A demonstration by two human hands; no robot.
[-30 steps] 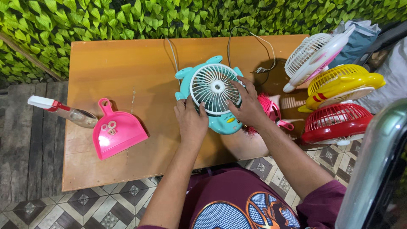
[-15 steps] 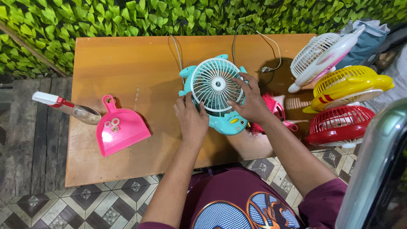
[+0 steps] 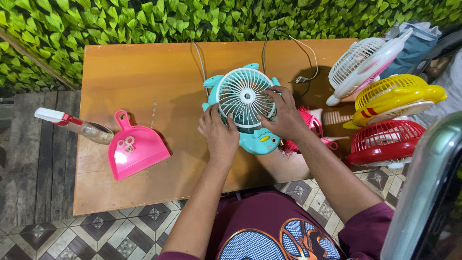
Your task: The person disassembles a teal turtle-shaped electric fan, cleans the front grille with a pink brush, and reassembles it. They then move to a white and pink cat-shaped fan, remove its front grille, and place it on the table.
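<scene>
A small teal table fan [image 3: 246, 96] with a round white grille lies on the wooden table [image 3: 144, 77], grille facing up. My left hand [image 3: 219, 132] grips its left lower edge, thumb against the grille rim. My right hand [image 3: 284, 115] holds the right side, fingers curled over the grille. Two cords run from the fan toward the hedge. A pink brush [image 3: 313, 126] lies partly hidden just right of my right hand.
A pink dustpan [image 3: 134, 147] holding small white rings and a spray bottle [image 3: 77, 125] rest at the table's left. White-pink [image 3: 363, 65], yellow [image 3: 394, 96] and red [image 3: 385, 142] fans crowd the right edge. A leafy green wall [image 3: 144, 19] backs the table; a shiny metal post [image 3: 423, 192] rises lower right.
Both hands stay on the teal fan; my right fingers have shifted slightly further over the grille. The view has drifted a little, nothing else moved.
</scene>
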